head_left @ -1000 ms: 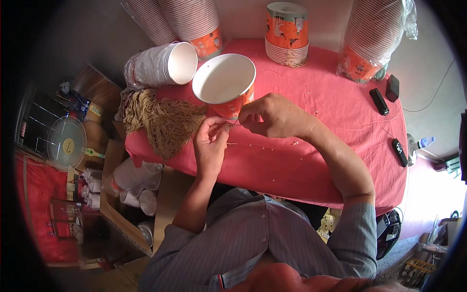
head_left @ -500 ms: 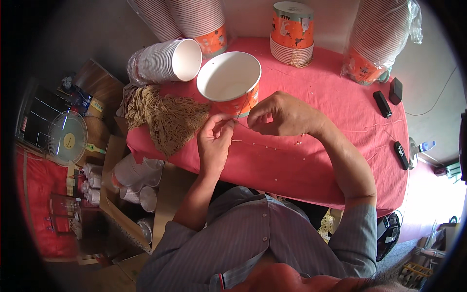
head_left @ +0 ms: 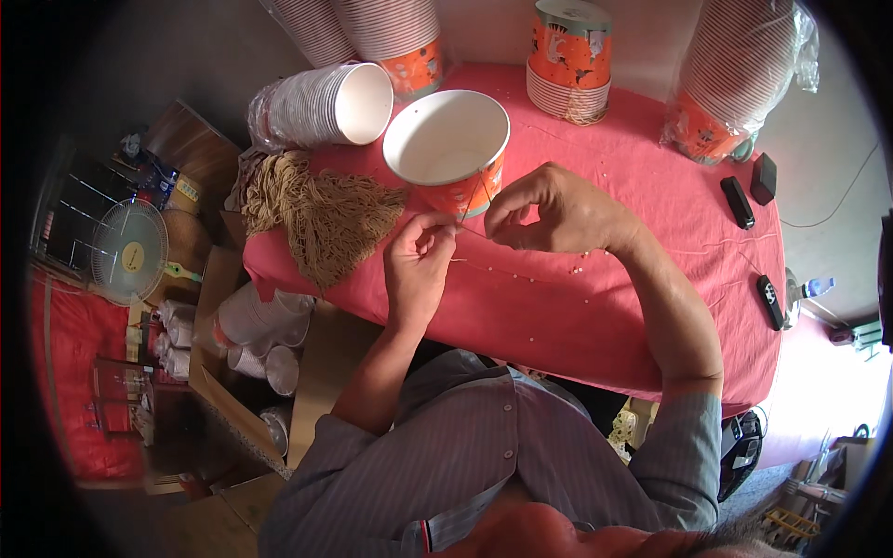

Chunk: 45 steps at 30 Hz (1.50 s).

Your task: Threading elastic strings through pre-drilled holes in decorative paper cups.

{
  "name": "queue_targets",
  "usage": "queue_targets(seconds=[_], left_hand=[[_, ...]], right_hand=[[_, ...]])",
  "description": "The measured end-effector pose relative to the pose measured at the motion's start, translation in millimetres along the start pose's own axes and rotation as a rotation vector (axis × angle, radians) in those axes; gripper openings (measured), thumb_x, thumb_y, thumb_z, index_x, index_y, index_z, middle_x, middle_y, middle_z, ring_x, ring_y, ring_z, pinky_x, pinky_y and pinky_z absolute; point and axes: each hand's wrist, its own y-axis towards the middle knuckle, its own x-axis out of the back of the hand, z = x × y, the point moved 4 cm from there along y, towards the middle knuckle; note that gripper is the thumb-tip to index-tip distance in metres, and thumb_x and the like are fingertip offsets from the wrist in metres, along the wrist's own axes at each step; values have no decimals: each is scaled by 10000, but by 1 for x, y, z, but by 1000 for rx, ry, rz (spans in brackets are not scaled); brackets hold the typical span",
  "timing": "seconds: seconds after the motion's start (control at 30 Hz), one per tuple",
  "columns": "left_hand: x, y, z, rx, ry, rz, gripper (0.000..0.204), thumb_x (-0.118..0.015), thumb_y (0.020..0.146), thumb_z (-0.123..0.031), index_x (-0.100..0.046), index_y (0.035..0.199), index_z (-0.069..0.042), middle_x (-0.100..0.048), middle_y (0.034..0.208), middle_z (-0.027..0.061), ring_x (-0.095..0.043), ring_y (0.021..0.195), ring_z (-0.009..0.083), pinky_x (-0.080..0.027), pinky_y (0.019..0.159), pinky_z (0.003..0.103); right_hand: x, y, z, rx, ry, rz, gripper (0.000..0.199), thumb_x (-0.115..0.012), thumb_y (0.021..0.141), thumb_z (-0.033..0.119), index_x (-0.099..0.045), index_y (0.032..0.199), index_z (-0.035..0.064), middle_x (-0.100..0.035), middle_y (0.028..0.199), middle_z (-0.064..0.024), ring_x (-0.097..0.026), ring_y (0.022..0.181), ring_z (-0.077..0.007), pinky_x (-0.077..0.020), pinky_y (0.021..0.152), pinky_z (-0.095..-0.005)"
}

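Two hands at work over a red-clothed table point(head_left: 595, 316): left hand point(head_left: 417, 265) and right hand point(head_left: 556, 209), pinching one thin string point(head_left: 476, 195) beside one open orange paper bucket point(head_left: 448, 149). Five stacks of paper cups around it: one lying on its side point(head_left: 316, 107), two at the far edge point(head_left: 302, 28) point(head_left: 391, 33), one short with a lid point(head_left: 569, 60), one wrapped in plastic point(head_left: 739, 74). One bundle of tan string point(head_left: 316, 209), three small black devices point(head_left: 737, 202) point(head_left: 765, 179) point(head_left: 772, 302), one small fan point(head_left: 130, 251) on the floor.

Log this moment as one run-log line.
left hand: pinching string | right hand: pinching string by paper bucket | string bundle: on red table
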Motion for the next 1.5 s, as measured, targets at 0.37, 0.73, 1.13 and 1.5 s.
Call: queue_targets(seconds=[0.37, 0.73, 1.13, 1.5], left_hand=[[2, -2, 5, -88, 64, 32, 119, -635, 1057, 5, -719, 1139, 20, -774, 1028, 66, -716, 955, 95, -571, 854, 254], [-7, -16, -10, -245, 88, 56, 220, -666, 1061, -57, -679, 1270, 7, -580, 766, -17, -550, 681, 55, -476, 586, 239], [-11, -16, -11, -451, 497, -27, 150, -733, 1019, -19, -771, 1162, 4, -744, 818, 22, -630, 681, 52, -506, 605, 241], [-4, -9, -1, 33, 248, 214, 302, -544, 1142, -185, -682, 1153, 83, -751, 817, 96, -727, 780, 118, -590, 732, 275]], right_hand=[[4, -1, -3, 5, 111, -71, 95, -752, 916, 38, -780, 1005, 23, -775, 875, -63, -727, 827, -131, -594, 773, -319], [4, 1, 0, 66, -20, -115, 102, -748, 922, 32, -781, 1018, 18, -791, 887, -92, -761, 832, -175, -613, 778, -348], [10, 1, 4, 25, -9, -210, 109, -729, 925, -1, -753, 1030, -5, -772, 891, -74, -735, 862, -149, -605, 808, -333], [12, 0, -2, 32, -24, -183, 130, -711, 942, 6, -762, 1062, 12, -779, 936, -39, -721, 901, -137, -568, 820, -316]])
